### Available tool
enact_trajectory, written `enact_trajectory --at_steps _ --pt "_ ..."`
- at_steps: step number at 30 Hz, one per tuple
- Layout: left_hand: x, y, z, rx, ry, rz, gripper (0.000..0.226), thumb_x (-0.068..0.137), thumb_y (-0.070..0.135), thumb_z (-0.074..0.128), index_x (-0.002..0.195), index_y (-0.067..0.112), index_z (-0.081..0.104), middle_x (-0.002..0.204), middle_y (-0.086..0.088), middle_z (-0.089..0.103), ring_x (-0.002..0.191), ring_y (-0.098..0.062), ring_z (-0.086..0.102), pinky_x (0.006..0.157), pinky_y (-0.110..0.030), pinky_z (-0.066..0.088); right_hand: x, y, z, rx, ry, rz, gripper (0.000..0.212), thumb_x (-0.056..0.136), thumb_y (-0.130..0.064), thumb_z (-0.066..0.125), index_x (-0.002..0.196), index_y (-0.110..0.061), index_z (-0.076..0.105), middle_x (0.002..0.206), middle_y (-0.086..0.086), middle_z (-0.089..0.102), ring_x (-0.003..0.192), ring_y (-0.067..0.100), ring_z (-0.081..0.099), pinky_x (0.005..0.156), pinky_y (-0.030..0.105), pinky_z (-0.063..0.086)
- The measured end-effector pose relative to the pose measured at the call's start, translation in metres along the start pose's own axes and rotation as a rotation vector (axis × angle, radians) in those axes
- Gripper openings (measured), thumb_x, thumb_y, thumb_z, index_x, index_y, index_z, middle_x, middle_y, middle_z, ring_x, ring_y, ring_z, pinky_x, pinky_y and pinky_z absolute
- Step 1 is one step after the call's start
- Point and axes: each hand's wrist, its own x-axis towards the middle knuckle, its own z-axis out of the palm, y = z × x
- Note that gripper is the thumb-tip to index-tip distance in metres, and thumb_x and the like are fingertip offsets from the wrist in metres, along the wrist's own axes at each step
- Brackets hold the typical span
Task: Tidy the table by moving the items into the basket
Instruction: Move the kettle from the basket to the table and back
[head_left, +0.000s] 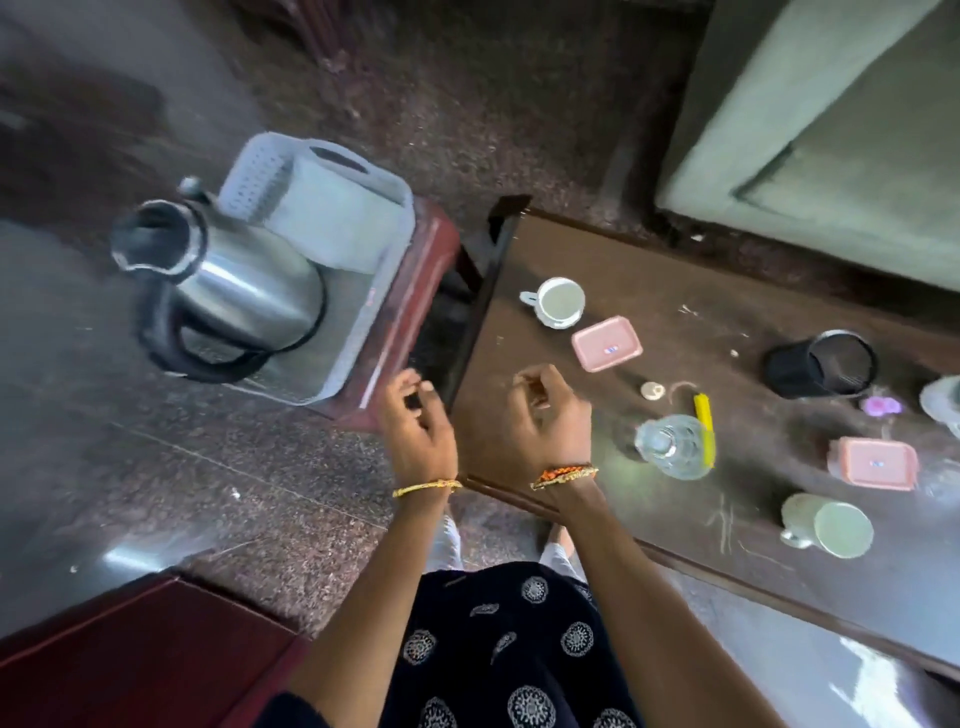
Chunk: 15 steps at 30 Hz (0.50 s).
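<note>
A grey plastic basket (363, 332) sits on a red stool at the left and holds a steel kettle (228, 286) and a white roll (332, 218). On the dark table (597, 519) lie a white cup (558, 301), a pink lidded box (607, 343), a clear bottle (672, 447), a yellow marker (705, 428), a second pink box (875, 462), a pale mug (831, 527) and a black mesh holder (826, 364). My left hand (415, 421) hovers between the basket and the table edge, fingers curled and empty. My right hand (550, 415) is over the table's left end, loosely curled and empty.
A small pale cap (652, 389) and a purple item (878, 405) lie on the table. A clear container (943, 400) shows at the right edge. A green sofa (831, 130) stands beyond the table. A red surface (130, 649) is at the lower left.
</note>
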Motion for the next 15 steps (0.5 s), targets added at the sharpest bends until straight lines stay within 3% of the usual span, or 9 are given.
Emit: enact_trajectory --at_steps 2,3,6,8,9,10,11,12,15 --pt "0.03 -0.004 -0.049 0.006 0.202 0.054 0.033 0.093 0.02 0.046 0.116 -0.003 0.049 0.112 -0.025 0.053 0.095 -0.025 0.056 0.073 -0.024 0.052 0.003 -0.035 0.036 0.027 -0.077 -0.039 0.018 0.079 -0.03 0.049 0.079 -0.017 0.061 0.066 -0.004 0.063 0.057 0.01 0.057 0.059 0.026 0.049" --pt "0.044 -0.007 -0.074 0.012 0.282 0.098 0.032 0.093 0.017 0.046 0.116 -0.005 0.048 0.11 -0.027 0.05 0.093 -0.025 0.054 0.073 -0.026 0.052 0.004 -0.051 0.054 0.046 -0.118 -0.055 0.017 0.079 -0.029 0.049 0.079 -0.017 0.062 0.064 -0.005 0.061 0.056 0.008 0.055 0.058 0.024 0.047" --pt "0.088 -0.018 -0.139 0.033 0.46 0.134 0.027 0.091 0.007 0.047 0.113 -0.009 0.045 0.108 -0.03 0.042 0.095 -0.04 0.049 0.078 -0.056 0.048 0.005 -0.096 0.108 0.087 -0.222 -0.097 0.015 0.083 -0.024 0.054 0.08 -0.012 0.063 0.06 -0.005 0.059 0.053 0.006 0.05 0.057 0.025 0.045" --pt "0.116 -0.028 -0.167 0.105 0.541 0.077 0.031 0.09 0.007 0.049 0.111 -0.016 0.044 0.109 -0.037 0.039 0.101 -0.049 0.045 0.089 -0.06 0.041 0.004 -0.122 0.143 0.123 -0.314 -0.095 0.016 0.086 -0.023 0.056 0.082 -0.009 0.063 0.067 0.001 0.066 0.059 0.013 0.058 0.059 0.028 0.049" --pt "0.128 -0.029 -0.177 0.108 0.551 0.039 0.034 0.09 0.008 0.05 0.112 -0.017 0.044 0.112 -0.038 0.039 0.105 -0.049 0.044 0.098 -0.051 0.04 0.002 -0.134 0.16 0.131 -0.369 -0.086 0.016 0.087 -0.024 0.056 0.085 -0.01 0.064 0.074 0.002 0.068 0.065 0.016 0.061 0.062 0.027 0.049" --pt "0.138 -0.027 -0.182 0.064 0.533 -0.005 0.036 0.092 0.009 0.049 0.116 -0.016 0.042 0.116 -0.038 0.039 0.109 -0.046 0.044 0.103 -0.033 0.04 0.001 -0.142 0.174 0.132 -0.418 -0.078 0.016 0.088 -0.025 0.057 0.088 -0.011 0.065 0.081 0.002 0.068 0.072 0.016 0.062 0.066 0.025 0.048" --pt "0.15 -0.026 -0.187 -0.026 0.497 -0.063 0.037 0.094 0.01 0.047 0.12 -0.015 0.04 0.12 -0.037 0.04 0.111 -0.041 0.044 0.098 -0.014 0.039 -0.001 -0.15 0.188 0.132 -0.462 -0.069 0.016 0.088 -0.025 0.057 0.091 -0.012 0.066 0.087 0.003 0.068 0.079 0.015 0.062 0.07 0.023 0.047" --pt "0.161 -0.025 -0.191 -0.142 0.455 -0.144 0.038 0.097 0.012 0.043 0.125 -0.013 0.037 0.124 -0.033 0.043 0.111 -0.033 0.046 0.091 -0.006 0.039 -0.003 -0.157 0.202 0.136 -0.499 -0.051 0.017 0.088 -0.025 0.058 0.095 -0.013 0.067 0.094 0.004 0.068 0.085 0.014 0.061 0.075 0.023 0.047" --pt "0.188 -0.037 -0.196 -0.442 0.232 -0.522 0.044 0.102 0.036 0.023 0.126 0.005 0.043 0.104 -0.008 0.057 0.091 -0.015 0.054 0.08 -0.027 0.044 -0.005 -0.172 0.237 0.151 -0.587 0.077 0.028 0.087 -0.032 0.059 0.109 -0.014 0.063 0.111 0.005 0.067 0.101 0.016 0.061 0.087 0.022 0.044"
